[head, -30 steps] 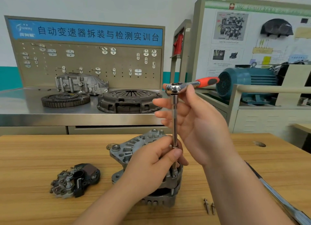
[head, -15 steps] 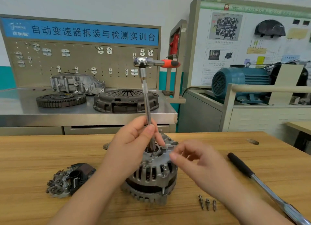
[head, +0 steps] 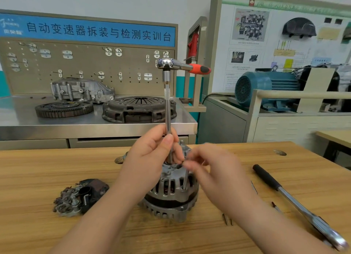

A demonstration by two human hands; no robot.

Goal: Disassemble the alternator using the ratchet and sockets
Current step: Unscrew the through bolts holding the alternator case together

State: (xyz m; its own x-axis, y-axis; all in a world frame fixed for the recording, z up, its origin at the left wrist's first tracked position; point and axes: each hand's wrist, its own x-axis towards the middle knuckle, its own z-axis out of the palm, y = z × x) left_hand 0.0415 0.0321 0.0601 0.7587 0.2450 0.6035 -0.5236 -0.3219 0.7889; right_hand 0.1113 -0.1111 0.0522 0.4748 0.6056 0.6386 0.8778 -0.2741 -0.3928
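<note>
The silver alternator (head: 171, 196) stands on the wooden table (head: 38, 177), vented housing up. A ratchet (head: 165, 63) with a red handle (head: 199, 68) sits atop a long extension bar (head: 167, 105) that rises upright from the alternator's top. My left hand (head: 150, 162) grips the lower part of that bar. My right hand (head: 214, 172), blurred, is at the right of the housing top, and its fingertips pinch a thin long bolt (head: 184, 181) that sticks up from the housing. The socket end is hidden behind my fingers.
A removed dark rectifier part (head: 79, 196) lies left of the alternator. Loose small bolts (head: 228, 218) and a long breaker bar (head: 296, 200) lie to the right. Behind, a steel bench holds a clutch cover (head: 138, 109), a flywheel (head: 63, 108) and a housing (head: 81, 90).
My right hand left the ratchet head and came down to the alternator's top, where it now pinches the bolt. The alternator went from tilted to standing; my left hand kept hold of the bar.
</note>
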